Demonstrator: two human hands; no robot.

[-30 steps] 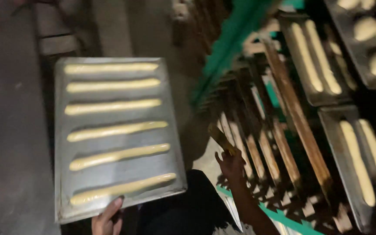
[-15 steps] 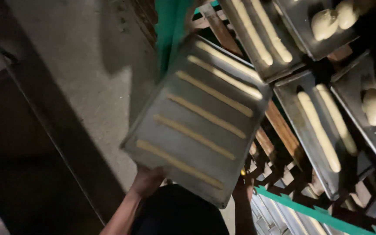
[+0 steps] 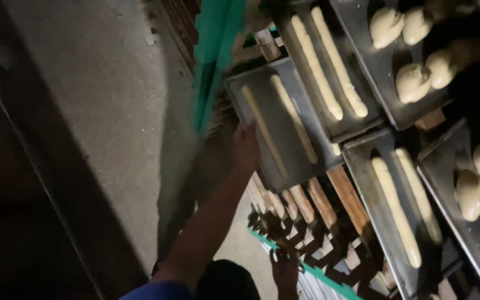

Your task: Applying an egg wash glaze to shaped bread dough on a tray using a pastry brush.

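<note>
Metal tray [image 3: 276,125] w/ two long dough sticks is approx halfway into the wooden rack [image 3: 329,222], up around 12 o'clock from the person; the outer end hangs free. Left hand [image 3: 245,149] is flat against its near edge, fingers together afaict. Right hand [image 3: 285,271] grips the green rail [image 3: 318,275] at 5 o'clock, fingers curled.

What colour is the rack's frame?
Green, a teal shade: the rack's frame shows best in the head view, beside the tray.

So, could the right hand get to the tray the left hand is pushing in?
Probably yes: the right hand rests low on the green rack rail, and only open wooden slats lie between it and the tray at the left hand.
</note>
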